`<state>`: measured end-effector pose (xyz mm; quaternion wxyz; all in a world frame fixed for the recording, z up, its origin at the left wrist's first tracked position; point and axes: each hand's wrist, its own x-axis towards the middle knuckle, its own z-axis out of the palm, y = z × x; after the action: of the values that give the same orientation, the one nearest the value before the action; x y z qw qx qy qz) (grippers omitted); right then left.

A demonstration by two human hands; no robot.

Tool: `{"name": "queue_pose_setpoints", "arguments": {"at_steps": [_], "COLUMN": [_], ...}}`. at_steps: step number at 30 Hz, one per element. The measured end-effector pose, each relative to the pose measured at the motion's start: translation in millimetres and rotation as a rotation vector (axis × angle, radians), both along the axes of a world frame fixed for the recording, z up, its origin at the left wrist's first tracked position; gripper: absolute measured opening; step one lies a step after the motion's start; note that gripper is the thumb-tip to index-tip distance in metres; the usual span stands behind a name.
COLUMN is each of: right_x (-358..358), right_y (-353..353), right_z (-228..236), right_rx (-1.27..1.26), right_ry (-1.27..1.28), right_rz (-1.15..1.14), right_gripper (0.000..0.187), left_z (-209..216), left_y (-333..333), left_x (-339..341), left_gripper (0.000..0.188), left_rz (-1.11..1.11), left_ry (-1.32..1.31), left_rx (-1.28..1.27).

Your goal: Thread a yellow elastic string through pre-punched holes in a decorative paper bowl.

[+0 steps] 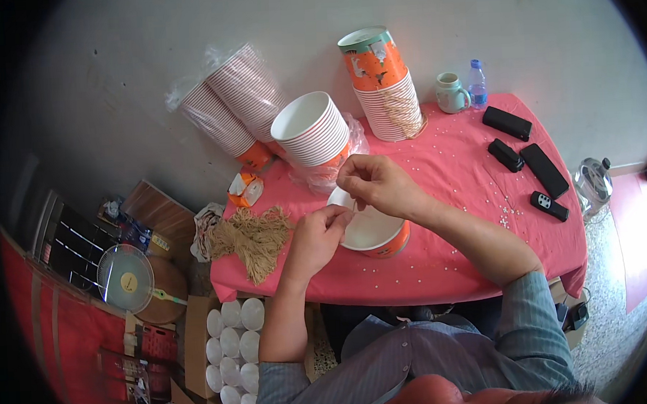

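An orange paper bucket with a white inside stands near the front edge of the table. Over its rim, my left hand is closed in a pinch at the left side. My right hand bends above the bucket's far side, thumb and fingertips pressed together. Whatever lies between the fingers of either hand is too small to make out. To the left of my left hand spreads a bundle of tan twine. Beyond my hands leans a stack of nested white buckets in clear plastic.
Behind stand another bucket stack with twine draped over it and plastic-wrapped stacks. A mug, water bottle and several black devices occupy the right. An orange tissue pack lies left. Below sits a carton of clear cups.
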<state>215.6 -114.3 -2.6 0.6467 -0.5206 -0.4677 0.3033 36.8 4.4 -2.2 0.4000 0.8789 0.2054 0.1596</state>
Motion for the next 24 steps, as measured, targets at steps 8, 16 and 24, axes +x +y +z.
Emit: {"name": "queue_pose_setpoints", "arguments": {"at_steps": [8,16,24], "right_x": [15,27,21], "right_y": [13,-19,-19], "right_z": [-16,11,3], "right_rx": [0.064,0.071,-0.194], "right_ry": [0.058,-0.708,-0.951], "right_rz": [0.090,-0.194,-0.049], "right_gripper": [0.011,0.013,0.018], "left_z": [-6,-16,-13], "left_y": [7,21,23], "left_x": [-4,-3,-2], "left_gripper": [0.023,0.016,0.017], "left_rz": [-0.152,-0.019,-0.057], "left_ry": [-0.011,-0.162,-0.203], "left_rx": [-0.059,-0.359,-0.434]}}
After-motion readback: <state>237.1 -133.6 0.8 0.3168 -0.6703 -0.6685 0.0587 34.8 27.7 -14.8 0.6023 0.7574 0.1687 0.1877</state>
